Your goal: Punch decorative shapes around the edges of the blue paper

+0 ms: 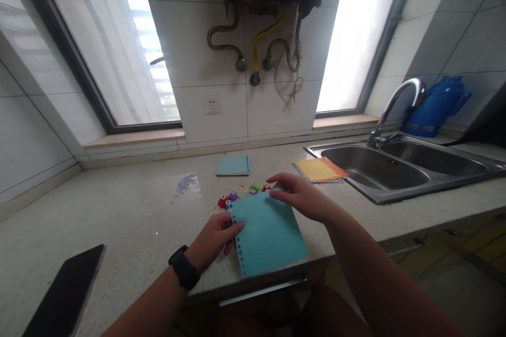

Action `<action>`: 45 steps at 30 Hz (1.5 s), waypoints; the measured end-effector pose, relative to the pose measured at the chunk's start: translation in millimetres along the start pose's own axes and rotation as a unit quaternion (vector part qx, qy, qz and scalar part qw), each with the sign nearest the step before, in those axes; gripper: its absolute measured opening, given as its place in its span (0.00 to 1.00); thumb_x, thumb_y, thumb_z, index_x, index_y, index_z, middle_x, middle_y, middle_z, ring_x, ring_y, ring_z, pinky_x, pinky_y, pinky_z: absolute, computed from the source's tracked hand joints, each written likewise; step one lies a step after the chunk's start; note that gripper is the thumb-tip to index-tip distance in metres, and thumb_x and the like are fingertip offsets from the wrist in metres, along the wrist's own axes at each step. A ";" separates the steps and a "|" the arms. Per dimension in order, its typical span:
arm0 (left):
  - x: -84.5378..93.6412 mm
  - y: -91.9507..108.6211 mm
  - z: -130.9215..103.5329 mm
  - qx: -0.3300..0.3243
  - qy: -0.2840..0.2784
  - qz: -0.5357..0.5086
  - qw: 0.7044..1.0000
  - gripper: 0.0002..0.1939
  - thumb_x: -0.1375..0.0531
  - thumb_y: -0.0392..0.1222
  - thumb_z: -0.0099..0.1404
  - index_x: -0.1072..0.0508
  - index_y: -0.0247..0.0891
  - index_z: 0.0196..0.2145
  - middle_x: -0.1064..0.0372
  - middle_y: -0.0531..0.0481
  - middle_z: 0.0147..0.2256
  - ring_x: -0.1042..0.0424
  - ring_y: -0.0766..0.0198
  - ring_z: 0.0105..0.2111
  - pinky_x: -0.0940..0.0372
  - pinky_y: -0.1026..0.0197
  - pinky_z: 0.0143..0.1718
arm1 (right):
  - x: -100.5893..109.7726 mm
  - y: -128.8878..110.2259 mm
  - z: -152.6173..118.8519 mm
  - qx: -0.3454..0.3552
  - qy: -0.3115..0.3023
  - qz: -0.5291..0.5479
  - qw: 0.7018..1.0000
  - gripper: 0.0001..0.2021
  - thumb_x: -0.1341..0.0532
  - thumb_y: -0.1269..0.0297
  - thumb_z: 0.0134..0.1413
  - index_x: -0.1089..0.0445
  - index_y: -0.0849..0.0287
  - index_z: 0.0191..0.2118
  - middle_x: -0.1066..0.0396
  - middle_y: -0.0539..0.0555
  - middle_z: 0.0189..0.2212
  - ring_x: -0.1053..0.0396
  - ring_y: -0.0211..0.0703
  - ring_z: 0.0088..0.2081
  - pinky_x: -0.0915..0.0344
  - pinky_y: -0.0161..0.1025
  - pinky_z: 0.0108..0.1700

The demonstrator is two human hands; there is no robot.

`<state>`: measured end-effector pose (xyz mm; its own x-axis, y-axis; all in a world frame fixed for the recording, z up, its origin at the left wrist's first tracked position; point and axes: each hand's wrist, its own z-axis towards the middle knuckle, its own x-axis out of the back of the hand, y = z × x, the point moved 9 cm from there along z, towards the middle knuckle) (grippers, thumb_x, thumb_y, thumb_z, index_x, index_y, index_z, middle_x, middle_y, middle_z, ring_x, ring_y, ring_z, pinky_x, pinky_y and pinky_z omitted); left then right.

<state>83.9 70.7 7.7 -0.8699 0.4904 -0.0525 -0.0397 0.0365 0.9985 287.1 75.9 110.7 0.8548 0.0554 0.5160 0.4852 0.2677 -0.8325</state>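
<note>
We see a plain turquoise sheet with a row of small dark punched shapes down one edge, a yellow sheet bordered by punched dots over orange and violet ones, a pale blue-green stack, red, green and purple punches with white eye spots, purple-and-yellow confetti, and a speckled off-white desk.

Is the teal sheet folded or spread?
Spread: the teal sheet shows one broad, flat face with no visible crease, punched holes down its left edge, where the left hand grips it.
</note>
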 end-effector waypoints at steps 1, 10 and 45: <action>4.7 0.8 1.2 -0.007 0.023 -0.006 1.000 0.15 0.32 0.51 0.61 0.23 0.34 0.33 0.34 0.55 0.21 0.42 0.73 0.15 0.47 0.69 0.16 | 4.6 11.3 -2.4 -0.024 0.037 0.049 0.998 0.20 0.33 0.54 0.56 0.26 0.54 0.53 0.24 0.57 0.41 0.28 0.48 0.41 0.31 0.44 0.43; 24.2 -1.1 0.7 -0.044 0.134 -0.085 0.986 0.17 0.31 0.50 0.60 0.22 0.33 0.40 0.32 0.55 0.26 0.36 0.71 0.19 0.36 0.67 0.17 | -42.0 86.0 -35.2 -0.158 0.038 0.221 0.962 0.19 0.31 0.54 0.52 0.26 0.60 0.46 0.28 0.53 0.31 0.33 0.42 0.30 0.36 0.39 0.30; 11.0 -48.8 -7.5 0.091 -0.035 0.181 0.979 0.29 0.45 0.64 0.65 0.33 0.39 0.18 0.40 0.54 0.17 0.47 0.67 0.19 0.48 0.59 0.25 | -46.9 39.4 36.2 0.004 -0.053 0.217 0.975 0.12 0.33 0.59 0.56 0.27 0.58 0.43 0.32 0.48 0.29 0.38 0.35 0.27 0.41 0.36 0.28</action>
<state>72.5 67.8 -41.5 -0.7741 0.5586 0.2979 0.3590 -0.0002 0.9333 259.5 118.6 61.0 0.9552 0.2639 0.1336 0.0802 0.2035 -0.9758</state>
